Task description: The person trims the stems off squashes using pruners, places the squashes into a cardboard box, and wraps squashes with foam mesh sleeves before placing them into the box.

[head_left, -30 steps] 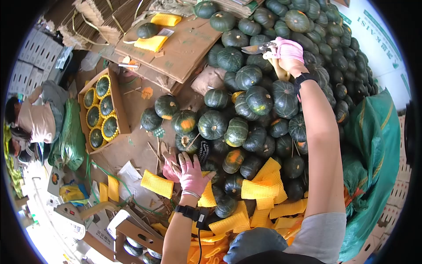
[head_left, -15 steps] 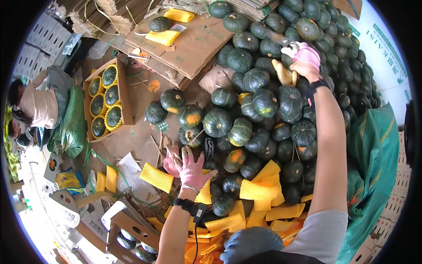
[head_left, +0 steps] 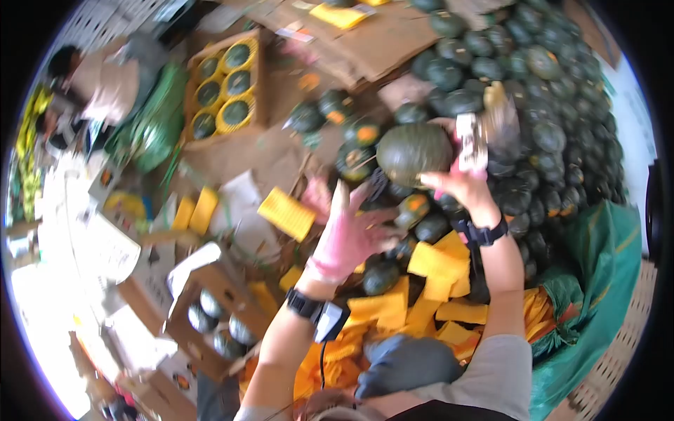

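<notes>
My right hand (head_left: 460, 181), in a partly pulled-back pink glove, grips a dark green ribbed pumpkin (head_left: 414, 154) above the pile. A white, angular thing (head_left: 470, 137) lies against this hand; blur hides its kind. My left hand (head_left: 354, 235), in a pink glove, is open with fingers spread, below the pumpkin and apart from it. Beside the left hand lie a loose pink glove (head_left: 316, 196) and a yellow foam net sleeve (head_left: 286, 213). A smaller pumpkin with an orange patch (head_left: 413, 209) sits just right of the left fingertips.
A large pumpkin pile (head_left: 554, 133) fills the right side. Yellow foam sleeves (head_left: 442, 266) lie near my knees. A carton (head_left: 260, 84) holds several netted pumpkins; another open carton (head_left: 217, 277) stands lower left. A person (head_left: 112, 84) sits at upper left. Green sacking (head_left: 597, 281) lies right.
My right hand has come down and left from the upper pile and now holds a pumpkin. My left hand has lifted and moved right, fingers spread. The view has shifted.
</notes>
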The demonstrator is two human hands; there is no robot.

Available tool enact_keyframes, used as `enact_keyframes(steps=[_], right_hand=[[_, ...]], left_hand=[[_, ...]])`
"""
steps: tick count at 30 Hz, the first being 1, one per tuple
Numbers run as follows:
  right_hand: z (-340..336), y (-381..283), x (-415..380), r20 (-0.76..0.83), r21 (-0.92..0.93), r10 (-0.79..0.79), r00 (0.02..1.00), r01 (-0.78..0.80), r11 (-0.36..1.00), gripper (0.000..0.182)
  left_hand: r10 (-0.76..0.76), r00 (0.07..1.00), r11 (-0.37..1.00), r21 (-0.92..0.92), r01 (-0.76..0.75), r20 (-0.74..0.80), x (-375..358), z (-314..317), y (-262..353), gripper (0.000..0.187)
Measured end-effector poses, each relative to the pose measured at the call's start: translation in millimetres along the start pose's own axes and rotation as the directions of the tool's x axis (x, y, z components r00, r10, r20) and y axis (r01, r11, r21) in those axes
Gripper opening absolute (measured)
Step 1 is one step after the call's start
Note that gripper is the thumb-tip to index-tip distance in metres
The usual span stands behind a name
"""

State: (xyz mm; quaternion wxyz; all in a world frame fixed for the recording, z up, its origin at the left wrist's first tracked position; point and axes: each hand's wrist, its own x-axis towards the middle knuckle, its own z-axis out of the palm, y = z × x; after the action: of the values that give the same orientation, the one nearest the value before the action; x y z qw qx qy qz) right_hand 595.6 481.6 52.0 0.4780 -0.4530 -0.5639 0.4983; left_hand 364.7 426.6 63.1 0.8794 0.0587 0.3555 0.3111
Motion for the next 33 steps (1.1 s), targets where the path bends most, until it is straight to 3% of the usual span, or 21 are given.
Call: enact_keyframes(steps=[2, 4, 5, 6, 9, 13, 15, 18, 19, 20, 21, 22, 23, 25, 27, 28, 29, 30, 31, 32, 33], right_hand=[[50, 6, -30, 0.184, 0.255, -0.100, 0.978, 0.050, 0.966, 0.068], [93, 33, -58, 0.191, 0.537, -0.206, 0.960, 0.073, 0.840, 0.061], [107, 29, -69, 0.197, 0.593, -0.111, 0.974, -0.028, 0.805, 0.060], [114, 17, -76, 0.241, 0.609, 0.048, 0.969, -0.190, 0.770, 0.060], [126, 10, -86, 0.280, 0.615, 0.140, 0.950, -0.289, 0.733, 0.060], [141, 6, -88, 0.341, 0.616, 0.071, 0.937, -0.280, 0.737, 0.061], [126, 23, -105, 0.289, 0.495, 0.290, 0.913, -0.401, 0.771, 0.061], [77, 62, -128, 0.193, 0.258, 0.597, 0.778, -0.628, 0.735, 0.063], [91, 56, -119, 0.198, 0.256, 0.546, 0.814, -0.580, 0.773, 0.065], [105, 48, -110, 0.204, 0.256, 0.491, 0.847, -0.530, 0.808, 0.066], [124, 21, -108, 0.162, 0.327, 0.337, 0.928, -0.373, 0.868, 0.067], [118, 30, -111, 0.143, 0.308, 0.329, 0.934, -0.357, 0.882, 0.069], [120, 29, -110, 0.139, 0.269, 0.391, 0.910, -0.415, 0.869, 0.068], [120, 24, -109, 0.092, 0.196, 0.510, 0.855, -0.518, 0.833, 0.067], [120, 33, -109, 0.175, 0.240, 0.447, 0.877, -0.479, 0.844, 0.067], [118, 30, -110, 0.177, 0.243, 0.490, 0.854, -0.520, 0.819, 0.065], [116, 28, -111, 0.170, 0.129, 0.585, 0.793, -0.606, 0.785, 0.064], [116, 29, -109, 0.225, 0.158, 0.541, 0.810, -0.578, 0.801, 0.061], [117, 35, -110, 0.217, 0.155, 0.579, 0.786, -0.613, 0.775, 0.054], [118, 45, -109, 0.219, 0.122, 0.506, 0.834, -0.538, 0.834, 0.042], [122, 54, -108, 0.163, -0.068, 0.470, 0.868, -0.465, 0.883, 0.026]], left_hand=[[0.106, 0.990, 0.973, -0.216, -0.085, 0.088, -5, -29, -3, 0.078], [0.202, 0.978, 0.974, -0.089, -0.206, -0.057, -31, -51, -12, 0.065], [0.066, 0.997, 0.960, -0.269, -0.073, -0.035, -43, -73, -16, 0.061], [0.133, 0.991, 0.955, -0.267, -0.132, -0.018, -63, -72, -16, 0.060], [0.356, 0.920, 0.888, -0.249, -0.387, -0.164, -86, -100, -31, 0.063], [0.477, 0.877, 0.837, -0.278, -0.472, -0.050, -111, -124, -33, 0.070], [0.589, 0.808, 0.799, -0.150, -0.582, -0.001, -140, -128, -35, 0.072], [0.723, 0.655, 0.663, -0.048, -0.747, -0.222, -203, -168, -44, 0.077], [0.761, 0.563, 0.598, 0.013, -0.801, -0.321, -226, -190, -53, 0.076], [0.795, 0.358, 0.554, 0.347, -0.757, -0.490, -264, -204, -57, 0.073], [0.818, 0.192, 0.507, 0.523, -0.685, -0.542, -289, -236, -62, 0.070], [0.816, 0.020, 0.489, 0.671, -0.557, -0.578, -313, -269, -67, 0.068], [0.812, -0.115, 0.445, 0.735, -0.511, -0.572, -329, -311, -75, 0.066], [0.565, -0.233, 0.572, 0.579, -0.581, -0.791, -353, -322, -58, 0.066], [0.506, -0.114, 0.672, 0.474, -0.569, -0.855, -367, -318, -52, 0.064], [0.836, 0.171, 0.492, 0.850, 0.189, -0.521, -383, -339, -58, 0.061], [0.914, 0.405, -0.251, 0.743, 0.621, -0.030, -397, -360, -63, 0.058], [0.910, 0.281, 0.114, 0.834, 0.540, -0.306, -390, -358, -58, 0.052], [0.808, 0.113, 0.521, 0.790, 0.323, -0.578, -382, -355, -53, 0.046], [0.638, -0.050, 0.769, 0.634, 0.076, -0.768, -374, -352, -49, 0.041], [0.916, -0.004, 0.354, 0.802, 0.482, -0.402, -362, -332, -38, 0.038]])
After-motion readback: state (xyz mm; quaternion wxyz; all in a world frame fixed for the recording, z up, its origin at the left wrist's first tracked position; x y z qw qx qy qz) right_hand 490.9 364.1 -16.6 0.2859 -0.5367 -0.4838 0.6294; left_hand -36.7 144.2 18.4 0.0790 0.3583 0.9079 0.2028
